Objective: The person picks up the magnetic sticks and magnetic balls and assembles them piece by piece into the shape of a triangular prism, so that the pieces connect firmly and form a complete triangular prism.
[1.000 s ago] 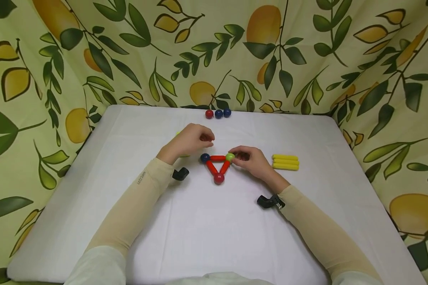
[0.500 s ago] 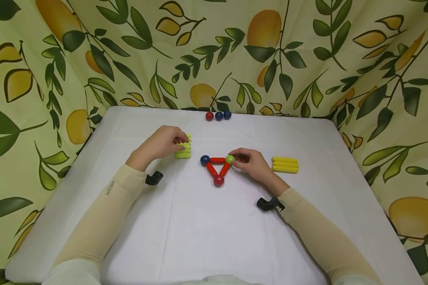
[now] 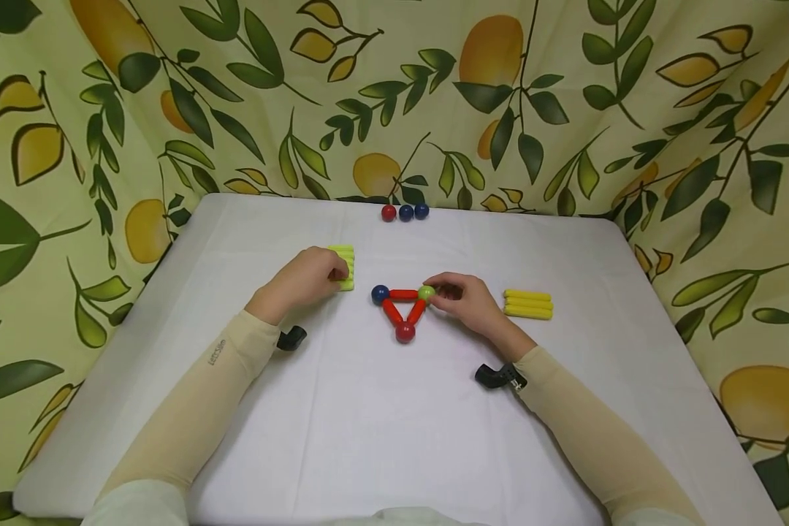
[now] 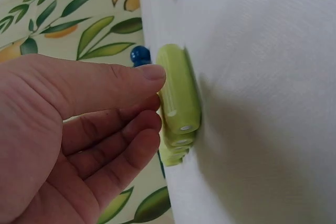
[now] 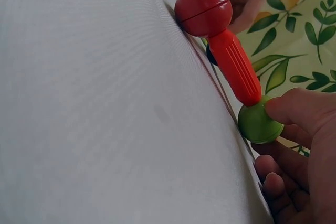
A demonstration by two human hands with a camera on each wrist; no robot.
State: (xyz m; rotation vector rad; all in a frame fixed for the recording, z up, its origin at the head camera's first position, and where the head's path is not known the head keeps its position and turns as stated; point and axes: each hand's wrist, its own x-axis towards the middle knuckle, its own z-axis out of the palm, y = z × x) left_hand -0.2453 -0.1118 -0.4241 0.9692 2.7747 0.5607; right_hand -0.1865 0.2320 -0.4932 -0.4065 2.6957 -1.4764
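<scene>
A triangle of red rods [image 3: 404, 295] joins a dark blue ball [image 3: 380, 294], a red ball [image 3: 405, 332] and a green ball [image 3: 426, 293] on the table. My right hand [image 3: 463, 298] pinches the green ball between thumb and fingers; the right wrist view shows the thumb [image 5: 294, 107] against it. To the left, my left hand [image 3: 307, 279] is at a row of several light green rods [image 3: 346, 285]. In the left wrist view its thumb tip meets the edge of the nearest green rod [image 4: 179, 90], with the fingers loosely bent and no grip visible.
One red ball [image 3: 389, 212] and two blue balls, including one at the right end [image 3: 421, 211], stand near the table's back edge. Three yellow rods [image 3: 528, 305] lie right of my right hand. A leaf-and-fruit patterned curtain [image 3: 381, 102] surrounds the white table [image 3: 394, 424].
My left hand has moved left from beside the triangle's blue ball to the light green rods, then lowered onto them. My right hand keeps its hold on the green ball.
</scene>
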